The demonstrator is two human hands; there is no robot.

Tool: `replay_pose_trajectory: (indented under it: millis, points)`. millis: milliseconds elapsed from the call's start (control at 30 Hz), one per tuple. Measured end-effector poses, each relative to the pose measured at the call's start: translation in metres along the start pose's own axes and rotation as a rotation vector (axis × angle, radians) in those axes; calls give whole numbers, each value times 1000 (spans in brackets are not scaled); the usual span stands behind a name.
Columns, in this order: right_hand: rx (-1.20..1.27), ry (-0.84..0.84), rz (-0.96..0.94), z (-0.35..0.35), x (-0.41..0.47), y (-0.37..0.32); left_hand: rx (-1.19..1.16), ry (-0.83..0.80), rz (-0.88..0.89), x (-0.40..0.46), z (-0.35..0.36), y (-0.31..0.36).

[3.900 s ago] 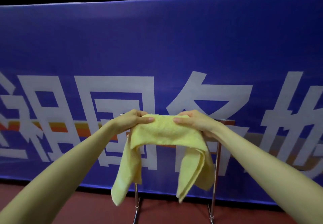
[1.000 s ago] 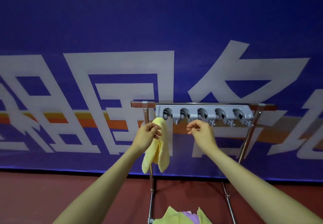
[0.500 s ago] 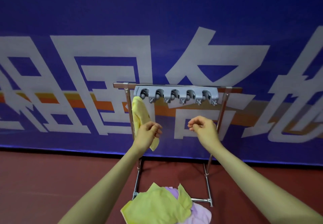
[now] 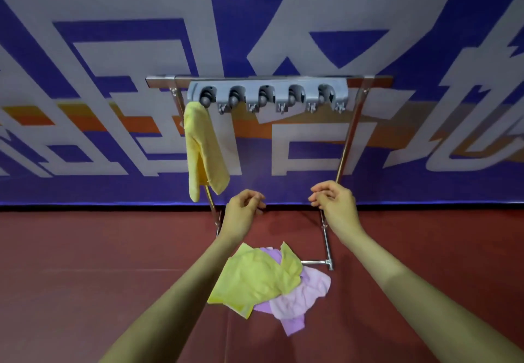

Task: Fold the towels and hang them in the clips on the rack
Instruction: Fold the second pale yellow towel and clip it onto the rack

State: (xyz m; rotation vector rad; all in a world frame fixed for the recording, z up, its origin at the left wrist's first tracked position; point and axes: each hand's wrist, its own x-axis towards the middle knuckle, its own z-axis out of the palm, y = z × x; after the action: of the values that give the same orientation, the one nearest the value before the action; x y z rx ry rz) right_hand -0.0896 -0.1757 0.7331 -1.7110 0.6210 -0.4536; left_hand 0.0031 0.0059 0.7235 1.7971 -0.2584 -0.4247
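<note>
Above the left hand (image 4: 243, 212), loosely curled and empty, hangs the clipped yellow towel (image 4: 202, 147).

rack (image 4: 350, 133) base behind towel pile (image 4: 263, 277), banner (image 4: 283, 22) lettering cropped

The rack (image 4: 349, 133) is showing polished, shiny metal tubing; its clip bar (image 4: 266, 94) is looking like matt grey plastic. Left of the fingers (image 4: 256, 199), the hanging yellow towel (image 4: 204, 150) is showing soft, fuzzy cloth, as are the towels (image 4: 272, 280) lying crumpled below on the matt red floor (image 4: 85, 263).
</note>
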Motion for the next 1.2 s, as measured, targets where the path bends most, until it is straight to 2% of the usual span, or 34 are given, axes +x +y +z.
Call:
replay_pose_trajectory:
  millis: [133,400,467,500,600,767,867,967,1200]
  points:
    - [-52,-13,73,17,5,62,24,-5,-53,10,10,-66]
    - [-219,29,52,74,19,246,161,-52,-136,53,39,-274]
    - [-253,22,38,87,23,296,199,-79,-129,66,46,-326]
    - [-278,22,20,100,25,342,241,-106,-108,75,54,-372]
    - [-308,31,34,111,30,393,356,-154,-94,92,59,-426]
    - [-389,6,28,143,46,541,505,-238,-31,133,93,-558]
    - [-441,-25,63,156,52,612,545,-263,-2,148,109,-610]
    - [-518,-125,160,169,54,665,587,-285,14,161,119,-647]
    - [-710,-307,275,190,56,717,656,-281,51,177,125,-685]
